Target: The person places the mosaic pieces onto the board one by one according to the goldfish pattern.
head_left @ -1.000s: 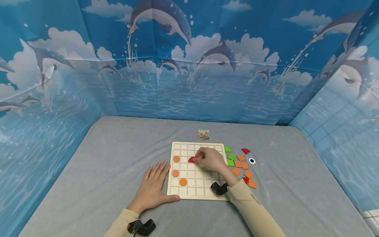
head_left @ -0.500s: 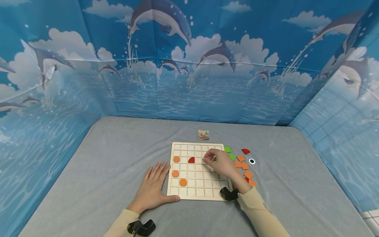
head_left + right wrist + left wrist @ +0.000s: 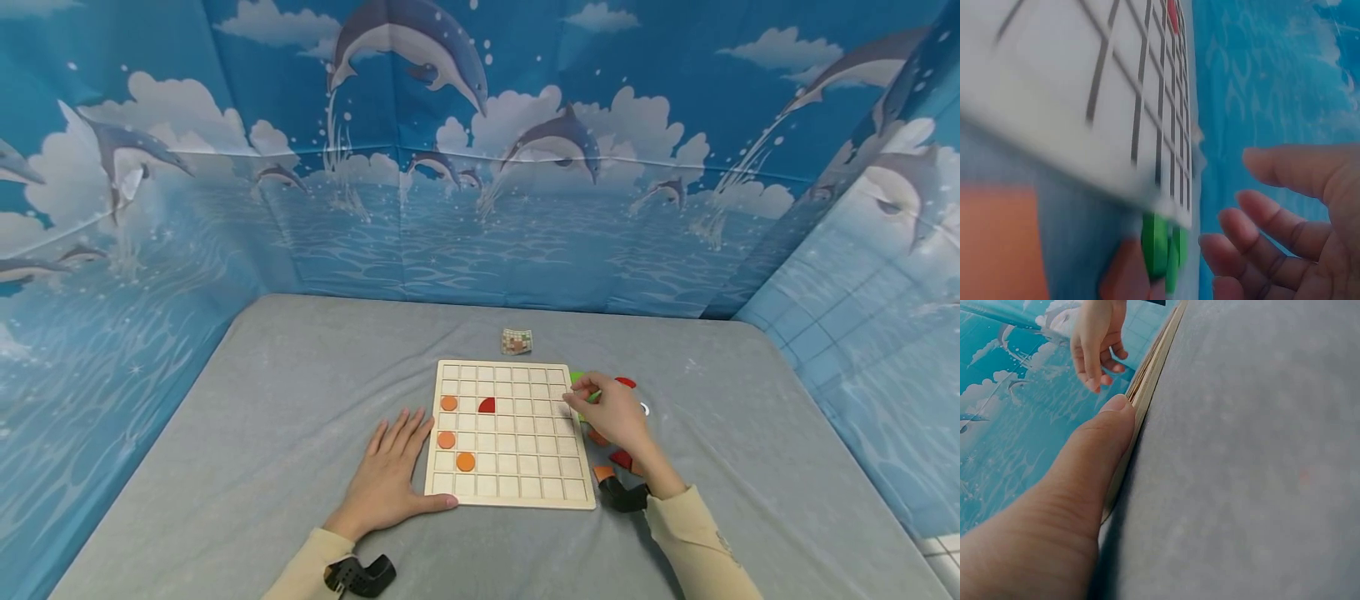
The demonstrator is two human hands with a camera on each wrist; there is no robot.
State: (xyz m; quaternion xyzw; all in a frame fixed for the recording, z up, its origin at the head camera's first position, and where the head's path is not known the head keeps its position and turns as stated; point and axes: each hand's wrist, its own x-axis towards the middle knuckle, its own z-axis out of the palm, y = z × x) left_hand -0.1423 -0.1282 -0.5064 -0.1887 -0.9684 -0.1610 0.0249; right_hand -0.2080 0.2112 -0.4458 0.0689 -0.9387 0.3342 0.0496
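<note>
A wooden grid board [image 3: 517,503] lies on the cloth-covered table. Its squares hold a red quarter-circle piece [image 3: 487,406] and three orange discs, one of them the lower orange disc [image 3: 466,462]. My left hand [image 3: 388,479] rests at the board's left side, fingers spread, the thumb along the lower left corner. In the left wrist view that thumb [image 3: 1094,440] lies against the board's edge. My right hand [image 3: 611,412] hovers over the board's right edge and the loose pieces, fingers loosely bent. The right wrist view shows a gap between thumb and fingers [image 3: 1260,225], with nothing held.
Right of the board lie green pieces [image 3: 1155,247], orange squares [image 3: 603,473], red pieces [image 3: 621,459] and a black-and-white ring piece [image 3: 645,409], partly covered by my right hand. A small patterned card [image 3: 517,341] lies beyond the board. A dolphin-print curtain [image 3: 480,233] surrounds the table.
My right hand has left the red quarter-circle piece, which stays on the board, and moved right to above the loose pieces. My left hand keeps its place.
</note>
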